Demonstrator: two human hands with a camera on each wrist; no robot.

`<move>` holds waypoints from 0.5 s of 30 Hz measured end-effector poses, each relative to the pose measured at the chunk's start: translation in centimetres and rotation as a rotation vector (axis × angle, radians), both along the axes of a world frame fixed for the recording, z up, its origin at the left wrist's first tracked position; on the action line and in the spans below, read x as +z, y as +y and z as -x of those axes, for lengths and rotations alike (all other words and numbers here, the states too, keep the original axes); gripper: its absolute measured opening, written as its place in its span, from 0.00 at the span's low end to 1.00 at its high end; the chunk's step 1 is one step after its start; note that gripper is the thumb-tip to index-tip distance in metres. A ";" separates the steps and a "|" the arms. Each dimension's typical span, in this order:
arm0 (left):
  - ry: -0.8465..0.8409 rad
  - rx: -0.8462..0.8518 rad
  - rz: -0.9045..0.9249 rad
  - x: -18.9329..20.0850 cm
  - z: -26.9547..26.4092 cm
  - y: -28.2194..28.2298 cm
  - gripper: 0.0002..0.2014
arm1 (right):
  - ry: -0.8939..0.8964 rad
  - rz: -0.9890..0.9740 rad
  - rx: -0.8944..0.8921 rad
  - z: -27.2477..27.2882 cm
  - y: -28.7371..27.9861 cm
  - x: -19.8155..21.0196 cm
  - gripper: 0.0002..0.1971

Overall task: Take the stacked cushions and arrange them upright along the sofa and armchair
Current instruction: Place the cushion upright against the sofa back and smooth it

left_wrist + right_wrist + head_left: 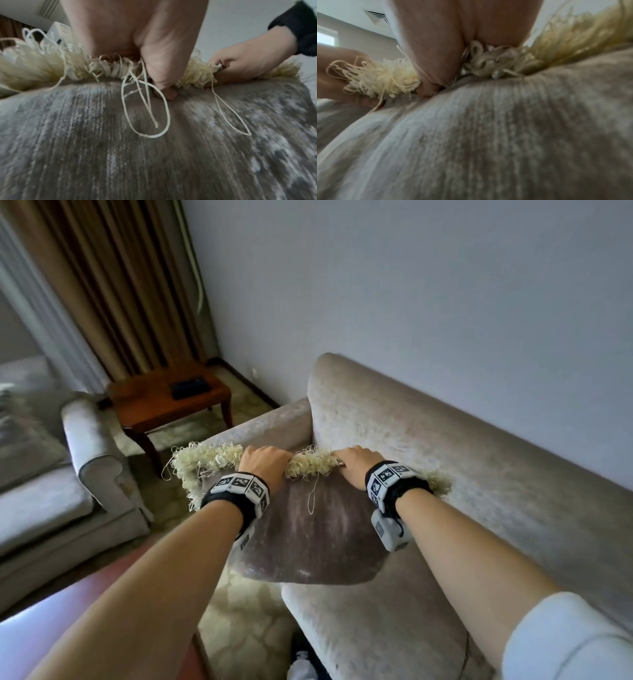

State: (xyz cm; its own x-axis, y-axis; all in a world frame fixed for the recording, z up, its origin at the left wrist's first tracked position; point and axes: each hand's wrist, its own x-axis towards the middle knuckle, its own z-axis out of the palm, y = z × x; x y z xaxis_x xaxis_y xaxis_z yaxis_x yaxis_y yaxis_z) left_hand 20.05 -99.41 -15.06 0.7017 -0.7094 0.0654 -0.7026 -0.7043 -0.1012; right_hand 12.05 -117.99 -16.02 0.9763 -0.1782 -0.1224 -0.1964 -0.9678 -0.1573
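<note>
A: Head view, centre of frame: the left hand (265,462) and right hand (356,463) both clench the fringed top edge of 1 cushion (308,539), held over the sofa (496,474) corner.

B: So it's the placing step. Next, I'd judge: lower it upright against the backrest, then let go.

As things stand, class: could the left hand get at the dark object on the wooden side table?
Probably not. The left hand grips the cushion's fringed top edge, and the dark object on the side table lies well beyond the sofa arm.
</note>
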 end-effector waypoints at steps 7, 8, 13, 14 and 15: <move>-0.014 0.105 -0.065 -0.4 -14.5 2.3 0.15 | 0.007 -0.087 0.086 -16.8 1.5 -1.1 0.15; -0.021 0.125 -0.068 -0.5 -16.3 2.8 0.14 | 0.006 -0.086 0.103 -18.9 1.8 -0.9 0.15; 0.008 0.184 -0.071 -0.7 -23.4 5.4 0.08 | -0.003 -0.052 0.183 -27.1 3.9 -0.1 0.16; 0.014 0.192 -0.061 -0.7 -24.7 5.7 0.08 | -0.003 -0.051 0.191 -28.5 4.1 0.0 0.16; 0.020 0.192 -0.047 -0.8 -26.1 5.7 0.09 | -0.008 -0.052 0.198 -29.8 4.2 0.0 0.17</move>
